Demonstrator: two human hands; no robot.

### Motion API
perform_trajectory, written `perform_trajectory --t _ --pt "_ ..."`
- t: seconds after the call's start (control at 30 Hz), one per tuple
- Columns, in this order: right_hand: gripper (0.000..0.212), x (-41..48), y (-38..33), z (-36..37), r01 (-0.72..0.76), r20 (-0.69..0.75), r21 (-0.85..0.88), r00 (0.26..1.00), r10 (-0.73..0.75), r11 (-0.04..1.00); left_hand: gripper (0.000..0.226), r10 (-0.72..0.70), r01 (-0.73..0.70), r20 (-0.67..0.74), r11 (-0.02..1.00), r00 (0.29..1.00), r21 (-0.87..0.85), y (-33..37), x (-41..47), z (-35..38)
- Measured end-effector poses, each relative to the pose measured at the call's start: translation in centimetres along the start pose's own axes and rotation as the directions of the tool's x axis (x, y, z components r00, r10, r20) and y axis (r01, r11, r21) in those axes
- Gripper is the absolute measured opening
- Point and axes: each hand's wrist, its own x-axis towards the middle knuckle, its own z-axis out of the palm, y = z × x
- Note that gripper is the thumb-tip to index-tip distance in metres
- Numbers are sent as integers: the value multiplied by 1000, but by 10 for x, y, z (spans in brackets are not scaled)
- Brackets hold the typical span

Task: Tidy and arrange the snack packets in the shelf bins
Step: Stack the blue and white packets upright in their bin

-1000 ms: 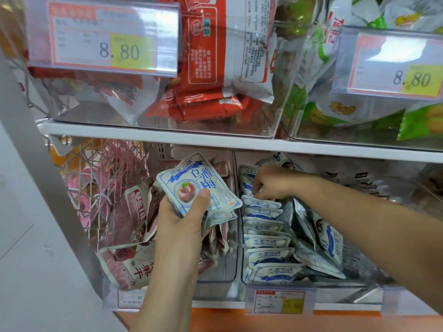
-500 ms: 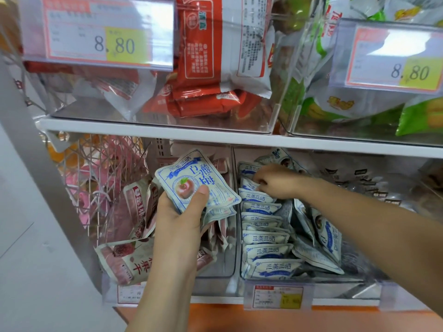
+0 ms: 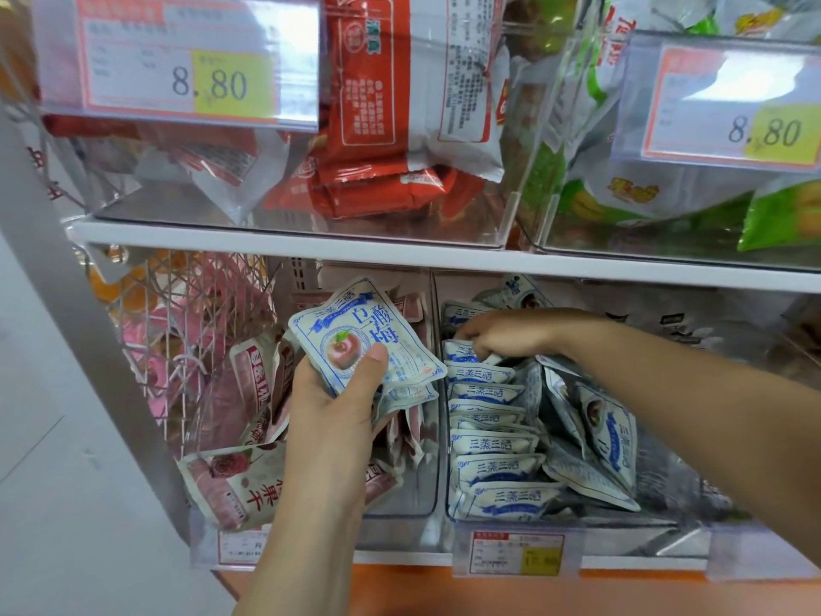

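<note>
Head view showed a shop shelf. Nearest, the left hand (image 3: 328, 411) gripped a small stack of blue-and-white packets (image 3: 364, 335), thumb across the top one, in front of the left bin (image 3: 413, 495), where pink packets (image 3: 231, 486) lay loose. Just beside it, the right bin (image 3: 666, 526) held a row of matching packets (image 3: 493, 446), front edge to back. The right hand (image 3: 506, 335) reached the row's far end, fingers curled among the packets; whether it gripped one could not be told. Red bags (image 3: 377, 188) lay on the shelf above.

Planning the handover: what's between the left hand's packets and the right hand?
The two bins' clear side walls, seen in the head view.
</note>
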Motion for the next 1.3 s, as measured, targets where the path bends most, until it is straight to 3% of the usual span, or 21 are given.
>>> perform_trajectory --t 0.13,0.3,0.43,0.53,0.7,0.8,0.93,1.03,1.13,1.3 --pt "36 8 3 1 -18 18 -9 1000 18 1000 23 -7 7 -2 1000 1000 4 -1 1 -2" --pt "52 7 4 19 65 159 -125 986 -44 990 23 -13 13 -19 1000 1000 -3 -1 3 -4" --pt "58 8 7 20 54 215 47 975 -63 997 24 -15 15 -21 1000 1000 -4 0 2 -4" --pt "89 8 14 12 -5 281 94 959 -22 996 25 -16 16 -5 1000 1000 -19 1 1 -3" --pt "123 9 12 9 37 270 -190 963 16 981 26 -6 6 -14 1000 1000 -10 1 2 -5" --pt "126 11 14 22 68 225 -188 974 -24 980 25 -9 9 -19 1000 1000 -6 1 2 -4" --pt "111 15 15 19 55 220 -155 975 -20 986 25 -11 11 -11 1000 1000 -11 1 2 -4" --pt "117 15 13 22 52 213 -190 977 -11 980 26 -11 11 -9 1000 1000 -1 0 2 -7" --pt "103 10 16 31 43 207 -224 978 4 974 26 -25 25 9 1000 1000 -4 2 3 -7" --pt "107 -5 8 28 114 83 -222 992 -98 968 24 -31 30 29 999 999 13 2 2 -7"
